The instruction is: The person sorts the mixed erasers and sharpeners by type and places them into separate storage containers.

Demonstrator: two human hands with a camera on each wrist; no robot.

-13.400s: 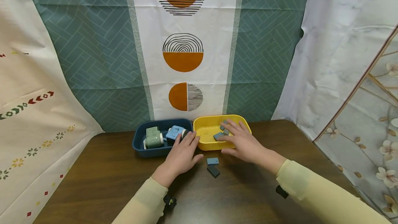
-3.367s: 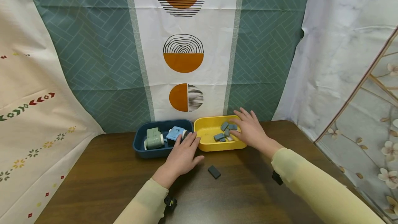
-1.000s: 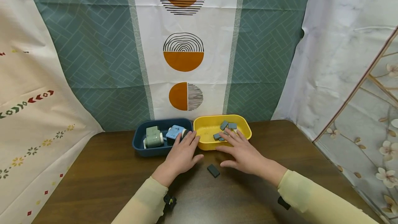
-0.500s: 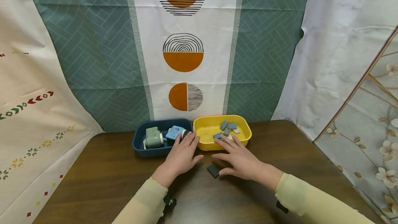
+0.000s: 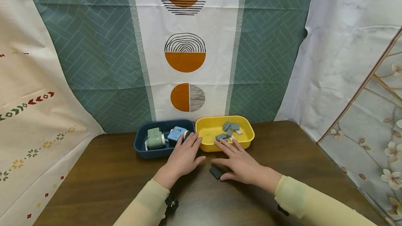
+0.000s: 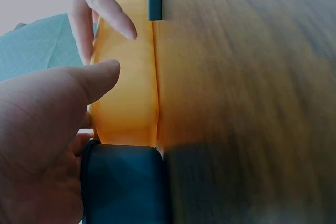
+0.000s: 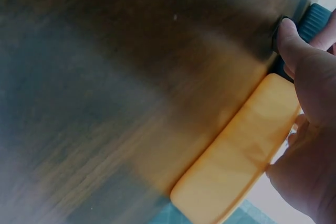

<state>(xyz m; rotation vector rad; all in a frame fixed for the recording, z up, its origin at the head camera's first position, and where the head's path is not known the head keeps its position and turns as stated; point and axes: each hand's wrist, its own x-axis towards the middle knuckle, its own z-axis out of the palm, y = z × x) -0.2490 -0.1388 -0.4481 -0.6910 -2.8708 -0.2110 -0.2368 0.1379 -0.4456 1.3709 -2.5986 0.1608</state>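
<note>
A small flat black block [image 5: 215, 172] lies on the table in front of the two bins. My right hand [image 5: 240, 165] is over it with fingers spread, the thumb tip at the block's near end and the index finger above its far side. In the right wrist view the thumb [image 7: 289, 38] meets or nearly meets the block's edge. My left hand [image 5: 182, 159] rests with straight fingers at the rims where the blue bin [image 5: 154, 154] and the yellow bin [image 5: 207, 148] adjoin. Several small grey-blue blocks [image 5: 234, 127] and white pieces [image 5: 239, 132] lie in the yellow bin.
A green toy-like object [image 5: 155, 138] and a light-blue one [image 5: 177, 133] lie in the blue bin. Brown wooden table [image 5: 110, 170] surrounds the bins. A patterned cloth [image 5: 185, 27] hangs behind the table's far edge.
A grey-blue block that lay beside the black one has left the table, and more pieces lie in the yellow bin. My right hand has come down and left to the black block; the left stays still.
</note>
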